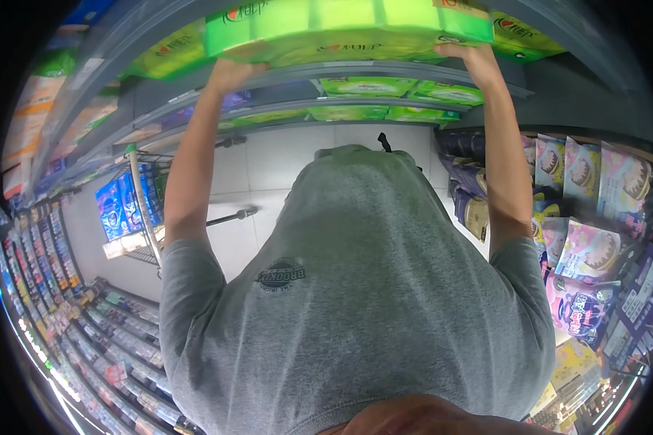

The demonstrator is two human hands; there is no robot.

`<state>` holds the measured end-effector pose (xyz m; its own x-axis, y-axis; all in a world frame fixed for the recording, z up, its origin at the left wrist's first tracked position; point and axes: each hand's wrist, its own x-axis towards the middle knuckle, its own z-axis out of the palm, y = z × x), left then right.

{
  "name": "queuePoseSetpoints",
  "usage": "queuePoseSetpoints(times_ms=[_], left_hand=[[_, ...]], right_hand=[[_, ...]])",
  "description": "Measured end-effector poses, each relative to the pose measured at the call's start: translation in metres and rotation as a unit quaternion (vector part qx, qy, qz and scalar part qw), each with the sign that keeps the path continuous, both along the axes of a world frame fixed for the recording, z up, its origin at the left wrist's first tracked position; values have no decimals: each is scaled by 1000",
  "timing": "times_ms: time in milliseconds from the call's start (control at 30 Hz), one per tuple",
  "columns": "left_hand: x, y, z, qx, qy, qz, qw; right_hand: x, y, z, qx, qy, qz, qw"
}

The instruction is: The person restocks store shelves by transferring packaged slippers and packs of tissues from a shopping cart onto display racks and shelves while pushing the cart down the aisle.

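Observation:
A long bright green pack (341, 29) with a red heart logo lies across the top of the view at the front edge of a grey shelf (370, 69). My left hand (233, 74) holds its lower left part, with most fingers hidden by the pack. At its lower right end, my right hand (471, 56) grips it, thumb side showing and the other fingers mostly out of sight. Both arms are stretched forward. Similar green packs (168, 54) sit beside it on the left, and another (526, 38) on the right.
Lower shelves hold more green packs (366, 87). On the right hang pink and purple pouches (588, 250). At the left stand a wire rack with blue packs (127, 199) and long shelves of small goods (116, 341). Below is a pale tiled floor (272, 170).

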<state>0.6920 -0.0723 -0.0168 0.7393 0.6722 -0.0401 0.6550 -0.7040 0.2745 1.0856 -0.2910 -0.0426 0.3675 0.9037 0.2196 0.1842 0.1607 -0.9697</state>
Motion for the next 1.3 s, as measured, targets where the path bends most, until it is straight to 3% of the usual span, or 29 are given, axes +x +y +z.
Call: queuePoseSetpoints(times_ms=[100,200,267,300,333,367,400,433,467,533,600,733,800,933,1067,1133,1233,1267,1300], left_hand=[[9,-3,2,-62,-114,10,991],[15,-1,3,-71,-103,24,992],[21,-7,12,-43,-62,23,997],[21,-18,18,-33,-143,49,988],[20,-29,26,-23,-222,77,972],[23,-46,32,105,-324,91,936],[27,-62,41,189,-377,85,903],[31,-78,49,276,-421,84,860],[35,-88,63,316,-420,62,848],[48,-90,74,396,-288,-1,872],[58,-78,82,381,-206,-30,901],[58,-81,96,399,-110,21,910],[58,-77,94,368,-186,-16,911],[55,-74,90,372,-188,4,909],[41,-70,102,329,-186,39,925],[17,-56,117,297,-238,-7,925],[-34,-53,110,385,-342,-15,857],[-52,-58,114,360,-378,-37,852],[-82,-62,109,333,-429,-31,839]], right_hand=[[8,10,1,33,32,71,996],[22,16,-5,-65,21,36,997],[27,15,24,-272,-3,111,956],[14,6,37,-244,-86,55,964],[0,-10,47,-246,-87,51,964],[-13,-26,57,-101,-192,-94,972],[-22,-32,63,51,-289,-229,928],[-29,-31,63,160,-376,-270,872],[-38,-31,67,153,-374,-263,876],[-52,-23,85,124,-510,-173,834],[-54,-11,83,114,-526,-175,825],[-54,1,81,78,-530,-194,821],[-55,0,83,35,-512,-180,839],[-57,3,83,73,-521,-194,828],[-74,12,92,32,-503,-198,841],[-93,29,102,35,-615,-226,754],[-152,32,134,153,-534,-216,803],[-175,31,137,218,-544,-231,776],[-220,33,139,220,-509,-232,799]])
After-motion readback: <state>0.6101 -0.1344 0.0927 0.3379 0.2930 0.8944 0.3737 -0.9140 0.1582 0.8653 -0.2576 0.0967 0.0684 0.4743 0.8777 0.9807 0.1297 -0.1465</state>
